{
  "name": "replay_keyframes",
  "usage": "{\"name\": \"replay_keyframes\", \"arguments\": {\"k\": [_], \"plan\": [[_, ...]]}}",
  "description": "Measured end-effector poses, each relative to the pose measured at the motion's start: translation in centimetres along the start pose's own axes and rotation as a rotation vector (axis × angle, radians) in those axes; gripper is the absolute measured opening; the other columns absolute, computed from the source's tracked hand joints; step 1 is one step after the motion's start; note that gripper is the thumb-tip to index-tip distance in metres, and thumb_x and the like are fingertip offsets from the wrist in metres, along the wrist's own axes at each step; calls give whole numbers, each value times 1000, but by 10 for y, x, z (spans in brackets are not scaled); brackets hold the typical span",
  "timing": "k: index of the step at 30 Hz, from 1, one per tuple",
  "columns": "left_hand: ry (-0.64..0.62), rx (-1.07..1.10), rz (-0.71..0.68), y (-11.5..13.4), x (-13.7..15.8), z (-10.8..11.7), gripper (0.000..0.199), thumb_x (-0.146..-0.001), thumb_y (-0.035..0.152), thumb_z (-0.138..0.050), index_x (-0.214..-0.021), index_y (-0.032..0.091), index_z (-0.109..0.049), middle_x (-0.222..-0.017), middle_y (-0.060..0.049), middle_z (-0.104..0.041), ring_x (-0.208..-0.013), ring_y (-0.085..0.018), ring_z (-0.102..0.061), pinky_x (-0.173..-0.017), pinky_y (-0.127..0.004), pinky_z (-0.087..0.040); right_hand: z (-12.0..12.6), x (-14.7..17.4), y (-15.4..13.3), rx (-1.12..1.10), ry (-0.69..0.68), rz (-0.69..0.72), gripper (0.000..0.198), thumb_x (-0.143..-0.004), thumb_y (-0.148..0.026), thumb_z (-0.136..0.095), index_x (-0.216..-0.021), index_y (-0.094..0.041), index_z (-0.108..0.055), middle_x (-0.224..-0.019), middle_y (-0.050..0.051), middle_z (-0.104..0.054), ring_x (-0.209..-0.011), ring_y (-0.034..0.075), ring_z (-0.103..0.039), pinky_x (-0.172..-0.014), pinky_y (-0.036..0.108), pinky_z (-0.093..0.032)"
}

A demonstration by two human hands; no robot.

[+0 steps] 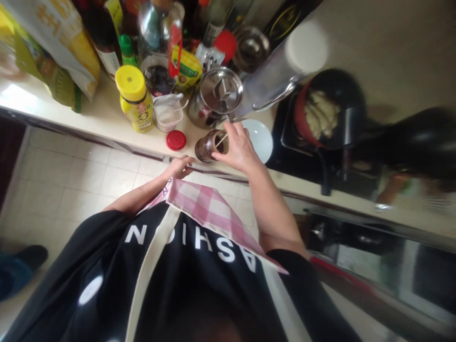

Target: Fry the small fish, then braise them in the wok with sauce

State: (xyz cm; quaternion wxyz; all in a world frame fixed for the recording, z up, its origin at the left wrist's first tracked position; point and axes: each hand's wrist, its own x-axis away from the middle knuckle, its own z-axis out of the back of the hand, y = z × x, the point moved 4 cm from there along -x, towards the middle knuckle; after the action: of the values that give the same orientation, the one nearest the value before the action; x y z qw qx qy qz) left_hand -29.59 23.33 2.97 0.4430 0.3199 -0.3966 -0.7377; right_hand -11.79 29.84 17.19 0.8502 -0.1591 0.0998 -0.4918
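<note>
My right hand (239,148) is closed in a pinch over a small dark glass jar (204,148). It grips a thin pale stick (221,139) that slants into the jar's open mouth. The lower end of the stick is hidden inside. The jar stands near the counter's front edge, leaning a little in this view. A red lid (175,140) lies to its left. At the counter's edge, below the lid, is my left hand (181,167), its fingers loosely bent with nothing visible in them. A white plate (259,140) sits partly behind my right hand.
A yellow bottle (137,102), a small white tub (168,113) and a metal-lidded pot (221,90) crowd the counter behind the jar. A tall white-capped container (285,66) leans right. Farther right, a pan (322,114) with pale food stands on the stove.
</note>
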Motion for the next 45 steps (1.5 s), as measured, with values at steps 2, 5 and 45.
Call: {"name": "replay_keyframes", "arguments": {"k": [2, 5, 45], "plan": [[-13, 39, -13, -1, 0, -2, 36, -75, 13, -63, -111, 15, -61, -97, -6, -62, -65, -11, -65, -63, -24, -55, 6, -3, -4, -31, -74, 118, 80, -73, -33, -72, -144, -20, -37, -138, 18, -44, -127, 39, -42, -106, 62, -35], [39, 84, -9, -2, 0, -3, 35, -75, 14, -65, -109, 16, -59, -102, -6, -59, -67, -10, -66, -65, -25, -56, 13, -5, -13, -75, -150, 264, 80, -74, -27, -70, -146, -22, -37, -143, 15, -43, -132, 38, -40, -110, 60, -33], [267, -132, -124, 39, -66, 14, 130, -52, 68, -82, -155, 28, -15, -155, -19, -26, -145, -42, -28, -111, -56, -37, 38, 21, -15, -104, 191, -201, 18, -89, -23, -51, -90, -20, -68, -82, 5, -70, -77, 20, -62, -72, 31, -43]]}}
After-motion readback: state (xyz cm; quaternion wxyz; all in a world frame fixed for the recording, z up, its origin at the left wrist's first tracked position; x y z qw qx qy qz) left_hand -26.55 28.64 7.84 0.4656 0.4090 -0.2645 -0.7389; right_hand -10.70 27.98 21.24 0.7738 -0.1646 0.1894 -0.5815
